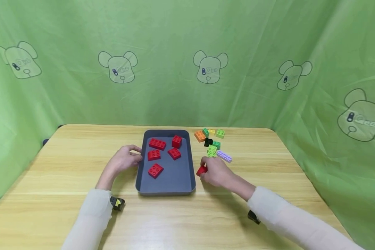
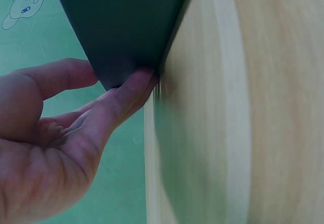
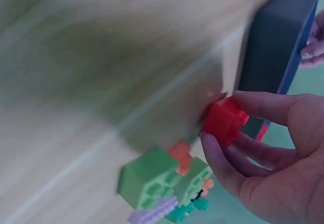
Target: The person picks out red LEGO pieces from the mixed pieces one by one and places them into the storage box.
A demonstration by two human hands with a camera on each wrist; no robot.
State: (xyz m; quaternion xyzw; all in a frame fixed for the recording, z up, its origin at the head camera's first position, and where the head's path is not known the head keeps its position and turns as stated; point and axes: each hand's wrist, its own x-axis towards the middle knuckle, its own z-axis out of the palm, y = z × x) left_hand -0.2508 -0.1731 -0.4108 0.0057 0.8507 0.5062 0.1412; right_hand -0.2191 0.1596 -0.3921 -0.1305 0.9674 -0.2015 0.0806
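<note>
My right hand (image 1: pixel 217 172) pinches a red toy building brick (image 3: pixel 223 120) between thumb and fingers, just outside the right wall of a dark grey tray (image 1: pixel 178 184). In the right wrist view its studs face the palm side. On the other side, my left hand (image 1: pixel 125 159) touches the tray's left wall, and in the left wrist view its thumb and fingers lie against the outer wall (image 2: pixel 126 31). Several red bricks lie apart inside the tray, among them a long one (image 1: pixel 157 143), a tall one (image 1: pixel 176 141) and a tilted one (image 1: pixel 155 171).
Beyond my right hand lies a loose group of bricks: light green (image 1: pixel 211 150), lavender (image 1: pixel 224 156), black (image 1: pixel 208 142), orange (image 1: pixel 200 135), yellow (image 1: pixel 211 132) and darker green (image 1: pixel 216 144). Another light green brick (image 1: pixel 220 133) sits near the wooden table's (image 1: pixel 162 222) back edge. Green curtain (image 1: pixel 168 97) surrounds it.
</note>
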